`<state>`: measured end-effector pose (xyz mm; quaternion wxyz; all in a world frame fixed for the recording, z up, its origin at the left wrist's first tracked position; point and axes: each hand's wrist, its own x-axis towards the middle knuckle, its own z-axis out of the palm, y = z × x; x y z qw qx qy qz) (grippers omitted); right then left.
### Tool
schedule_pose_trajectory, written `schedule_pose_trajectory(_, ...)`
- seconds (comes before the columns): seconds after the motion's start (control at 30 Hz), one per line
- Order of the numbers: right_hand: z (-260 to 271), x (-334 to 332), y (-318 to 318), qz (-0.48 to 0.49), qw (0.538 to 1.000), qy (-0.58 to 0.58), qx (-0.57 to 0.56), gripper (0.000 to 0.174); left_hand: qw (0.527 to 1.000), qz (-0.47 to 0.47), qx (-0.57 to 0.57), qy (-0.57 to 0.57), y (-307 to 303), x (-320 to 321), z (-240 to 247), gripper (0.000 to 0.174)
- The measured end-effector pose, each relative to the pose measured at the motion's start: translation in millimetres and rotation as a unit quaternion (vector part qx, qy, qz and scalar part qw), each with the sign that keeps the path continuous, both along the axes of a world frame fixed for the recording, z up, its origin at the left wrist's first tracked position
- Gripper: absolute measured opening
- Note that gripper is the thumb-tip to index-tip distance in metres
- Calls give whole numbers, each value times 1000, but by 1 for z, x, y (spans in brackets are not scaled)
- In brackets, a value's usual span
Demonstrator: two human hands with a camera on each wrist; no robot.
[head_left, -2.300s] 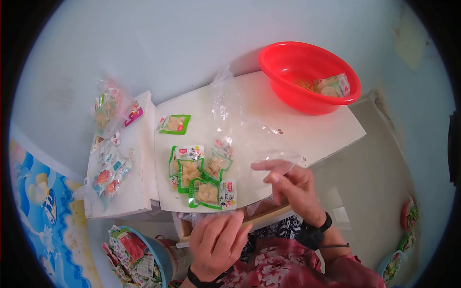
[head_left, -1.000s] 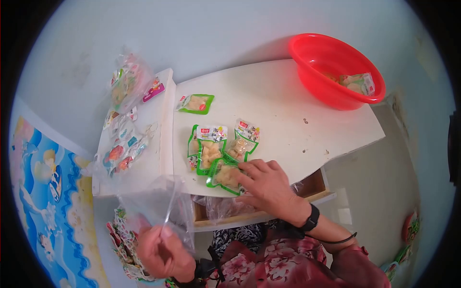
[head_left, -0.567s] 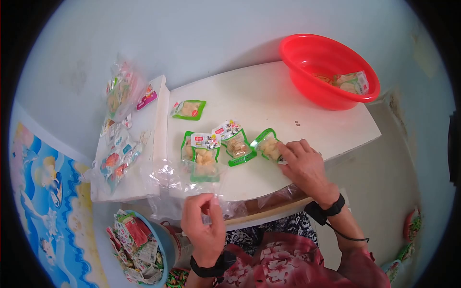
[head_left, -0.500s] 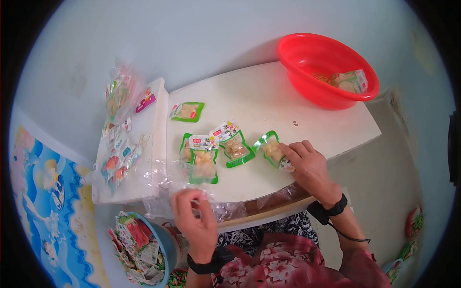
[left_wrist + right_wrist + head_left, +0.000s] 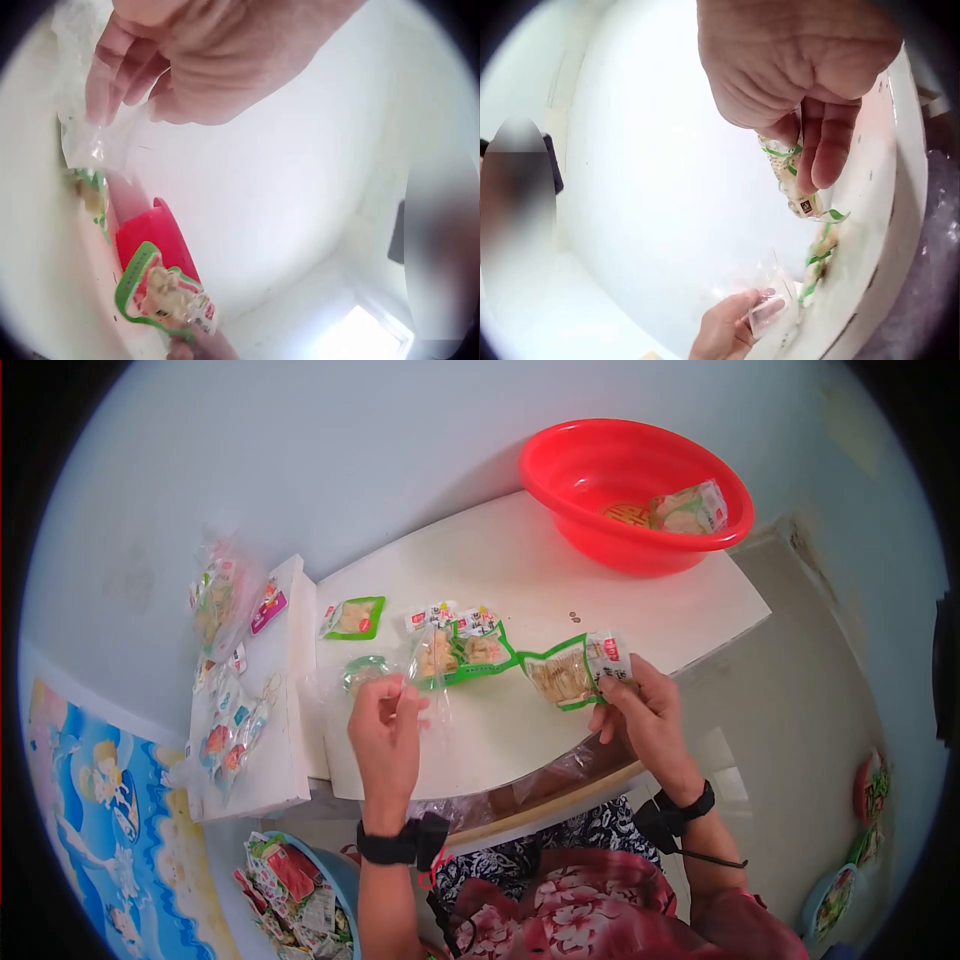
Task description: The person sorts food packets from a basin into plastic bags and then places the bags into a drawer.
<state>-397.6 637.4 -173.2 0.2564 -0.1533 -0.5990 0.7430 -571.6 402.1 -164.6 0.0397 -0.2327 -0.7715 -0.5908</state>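
My left hand (image 5: 385, 735) pinches a clear plastic bag (image 5: 94, 150) above the left part of the white table (image 5: 500, 745). In the right hand (image 5: 650, 725) is a green-edged snack packet (image 5: 560, 675), gripped by its printed end between thumb and fingers and tilted over the table. Between the hands lie more green-edged packets (image 5: 485, 650), some overlapped by the thin bag in the head view. A single packet (image 5: 355, 618) lies apart at the back left. Pale pieces show through the packets' clear windows.
A red basin (image 5: 620, 550) holding another packet (image 5: 690, 510) stands at the back right. On the left, a white side surface (image 5: 275, 785) bears bagged snacks (image 5: 235, 730). Below are an open drawer (image 5: 570, 790) with plastic inside and a blue bucket (image 5: 345, 875) of wrappers.
The left hand has brought the bag over the table, then lowered it left and raised it again. The right hand has picked a packet from the group and moved it right, lifting it.
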Motion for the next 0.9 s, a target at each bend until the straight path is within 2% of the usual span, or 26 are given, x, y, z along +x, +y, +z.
schedule_pose_trajectory(0.07,15,7,-5,6,999,-4,-31,14,981,67,-112,143,-13,21,12,7)
schedule_pose_trajectory(0.2,36,13,-39,47,993,-42,-103,16,990,96,-77,66,-12,60,23,11)
schedule_pose_trajectory(0.27,32,10,-52,63,992,-40,-101,16,993,87,-52,58,0,72,22,12)
schedule_pose_trajectory(0.4,20,4,-65,66,989,-34,-130,15,981,54,-100,159,13,92,24,10)
schedule_pose_trajectory(0.47,12,2,-69,74,985,-19,-158,16,980,21,-100,170,14,101,23,7)
schedule_pose_trajectory(0.57,5,-2,-79,84,988,-24,-128,15,978,-41,-81,188,18,110,17,6)
schedule_pose_trajectory(0.73,5,-2,-77,233,957,-63,-163,18,980,-118,-44,154,16,109,20,5)
schedule_pose_trajectory(0.9,15,-9,-74,335,918,-164,-131,23,968,-249,-4,3,11,109,37,5)
